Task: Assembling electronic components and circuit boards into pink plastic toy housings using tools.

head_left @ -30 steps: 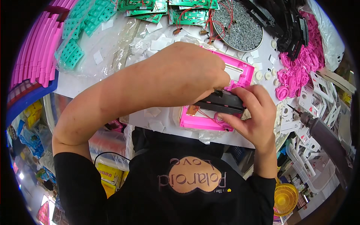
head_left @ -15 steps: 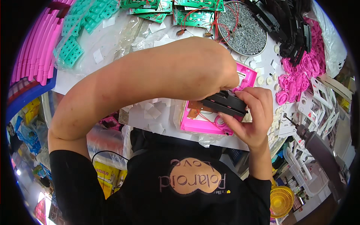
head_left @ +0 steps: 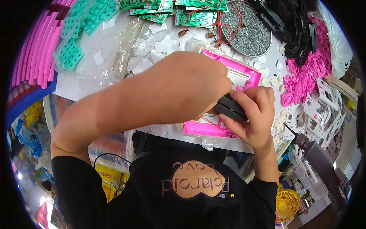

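Observation:
A long black plastic part (head_left: 231,108) is held at a slant above a pink plastic casing (head_left: 207,129) on the table. My right hand (head_left: 255,116) grips its right end, thumb on the near side and fingers on the far side. My left hand (head_left: 198,82) is closed in a fist over the part's left end; its fingertips are mostly hidden under the back of the hand. Thin red wires show inside the casing near my left hand. My left forearm crosses the table from the left and covers part of the casing.
A round tray of screws (head_left: 248,34) and green circuit boards (head_left: 194,18) lie at the back. Black plastic parts (head_left: 293,26) and pink pieces (head_left: 305,80) are piled at right. An electric screwdriver (head_left: 314,147) hangs at the right. Teal rubber keypads (head_left: 70,53) lie far left.
My left hand has shifted left and toward me, now covering more of the black part's left end and uncovering the casing's far side. The electric screwdriver has swung slightly left and nearer.

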`<action>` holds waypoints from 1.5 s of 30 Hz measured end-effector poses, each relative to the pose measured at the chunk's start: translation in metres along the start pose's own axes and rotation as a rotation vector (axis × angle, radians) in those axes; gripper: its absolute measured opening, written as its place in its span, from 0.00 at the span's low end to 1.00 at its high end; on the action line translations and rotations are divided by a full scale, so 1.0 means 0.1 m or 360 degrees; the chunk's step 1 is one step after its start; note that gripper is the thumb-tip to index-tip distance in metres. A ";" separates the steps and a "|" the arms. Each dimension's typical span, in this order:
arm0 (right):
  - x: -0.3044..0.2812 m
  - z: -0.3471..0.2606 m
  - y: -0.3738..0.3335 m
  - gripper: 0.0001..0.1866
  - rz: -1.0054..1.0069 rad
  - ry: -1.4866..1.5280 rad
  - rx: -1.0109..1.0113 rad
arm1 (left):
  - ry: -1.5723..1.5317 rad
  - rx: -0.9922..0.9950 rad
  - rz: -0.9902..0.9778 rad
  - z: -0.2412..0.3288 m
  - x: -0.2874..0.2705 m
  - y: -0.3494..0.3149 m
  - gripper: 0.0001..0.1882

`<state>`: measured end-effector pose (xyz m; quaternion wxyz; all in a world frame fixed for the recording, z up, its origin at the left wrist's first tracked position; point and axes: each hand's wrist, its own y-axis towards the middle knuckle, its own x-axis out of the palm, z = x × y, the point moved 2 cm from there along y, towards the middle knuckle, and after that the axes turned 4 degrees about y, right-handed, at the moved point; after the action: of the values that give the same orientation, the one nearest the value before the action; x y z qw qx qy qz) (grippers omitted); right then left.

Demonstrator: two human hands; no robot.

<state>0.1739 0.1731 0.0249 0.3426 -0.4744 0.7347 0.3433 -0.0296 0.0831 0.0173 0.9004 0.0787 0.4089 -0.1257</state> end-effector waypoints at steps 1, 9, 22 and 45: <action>-0.01 -0.01 0.02 0.25 -0.0014 0.0004 -0.0018 | -0.0050 -0.0015 0.0073 0.02 0.03 -0.03 0.06; -0.03 -0.05 0.15 0.25 -0.0160 -0.0003 -0.0126 | -0.0315 -0.0139 0.0252 0.01 0.09 -0.05 0.05; -0.02 -0.04 0.15 0.25 -0.0134 -0.0009 -0.0125 | -0.0092 -0.0043 -0.0207 -0.11 -0.03 0.39 0.06; -0.17 -0.14 -0.15 0.30 0.0184 0.0079 0.0150 | 0.0784 -0.0004 0.0206 -0.62 0.01 1.26 0.09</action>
<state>0.1911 0.1645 0.0431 0.3258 -0.4228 0.7845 0.3156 -0.0370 0.2186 -0.0190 0.7800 0.1319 0.6102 -0.0444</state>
